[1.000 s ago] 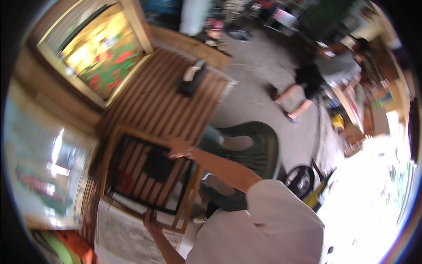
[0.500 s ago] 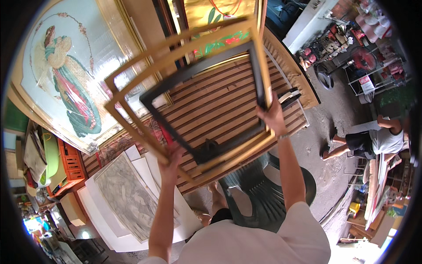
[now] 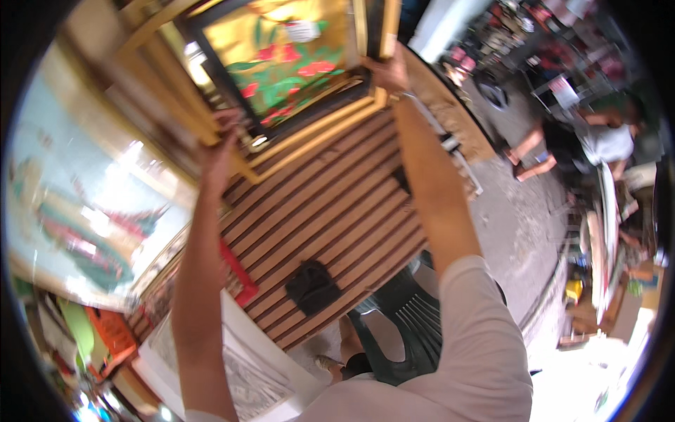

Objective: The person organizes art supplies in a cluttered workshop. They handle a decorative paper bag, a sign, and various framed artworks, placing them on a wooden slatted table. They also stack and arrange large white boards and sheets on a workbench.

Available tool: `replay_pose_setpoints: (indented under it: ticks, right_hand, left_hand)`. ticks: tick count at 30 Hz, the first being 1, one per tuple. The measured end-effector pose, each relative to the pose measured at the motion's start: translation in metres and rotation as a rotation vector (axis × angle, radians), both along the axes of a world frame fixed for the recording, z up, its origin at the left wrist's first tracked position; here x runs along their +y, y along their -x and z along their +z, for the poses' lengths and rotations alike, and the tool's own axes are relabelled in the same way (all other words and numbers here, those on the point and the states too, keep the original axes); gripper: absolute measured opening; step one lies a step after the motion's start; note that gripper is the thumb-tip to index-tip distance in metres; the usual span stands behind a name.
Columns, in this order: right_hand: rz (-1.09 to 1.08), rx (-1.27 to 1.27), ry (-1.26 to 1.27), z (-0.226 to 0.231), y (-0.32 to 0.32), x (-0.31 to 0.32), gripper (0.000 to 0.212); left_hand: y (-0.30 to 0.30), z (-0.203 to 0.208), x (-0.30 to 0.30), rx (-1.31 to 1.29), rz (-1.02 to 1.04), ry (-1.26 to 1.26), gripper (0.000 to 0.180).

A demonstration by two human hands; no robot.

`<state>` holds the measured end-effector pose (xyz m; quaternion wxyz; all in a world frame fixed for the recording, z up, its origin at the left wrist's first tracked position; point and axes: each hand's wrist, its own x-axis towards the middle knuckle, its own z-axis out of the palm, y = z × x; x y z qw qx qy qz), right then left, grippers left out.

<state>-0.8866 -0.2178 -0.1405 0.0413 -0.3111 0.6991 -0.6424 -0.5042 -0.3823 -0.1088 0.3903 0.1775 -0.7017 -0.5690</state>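
You've got 2 hands up front: L hand (image 3: 223,133) grips the near-L side of the gold frame (image 3: 316,143), R hand (image 3: 389,74) grips its R side. Count: at least 1 gold frame w/ 1 black frame (image 3: 285,128) inside; blur hides the exact no. Both are up at the far end of the slatted table (image 3: 337,204), in front of 1 flower picture (image 3: 295,67), which shows thru the opening. Also 1 black item (image 3: 313,288) on the slats, 1 red item (image 3: 238,276) at the L edge, 1 green chair (image 3: 404,316) close to you, 1 big framed picture (image 3: 84,204) on your L, 1 other person (image 3: 608,144) far R.

Vs 0.5 s ago: you've moved the frames fwd, off the middle of the slats; arms reach farther; black item now shows clear of them.
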Motion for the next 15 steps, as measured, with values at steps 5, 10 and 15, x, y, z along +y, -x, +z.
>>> replay_pose_setpoints:
  ticks: [5,10,15]
  right_hand:
    - [0.021,-0.112,0.156,-0.017,0.017,-0.031,0.045]
    - [-0.162,0.123,-0.189,-0.02,0.008,-0.029,0.042]
    - [-0.215,0.115,-0.457,-0.045,-0.01,-0.011,0.047]
  left_hand:
    - [0.006,-0.02,-0.017,-0.505,0.286,0.205,0.043]
    - [-0.007,-0.039,-0.002,-0.675,0.413,0.328,0.057]
    - [-0.01,-0.055,0.005,-0.872,0.361,0.335,0.08]
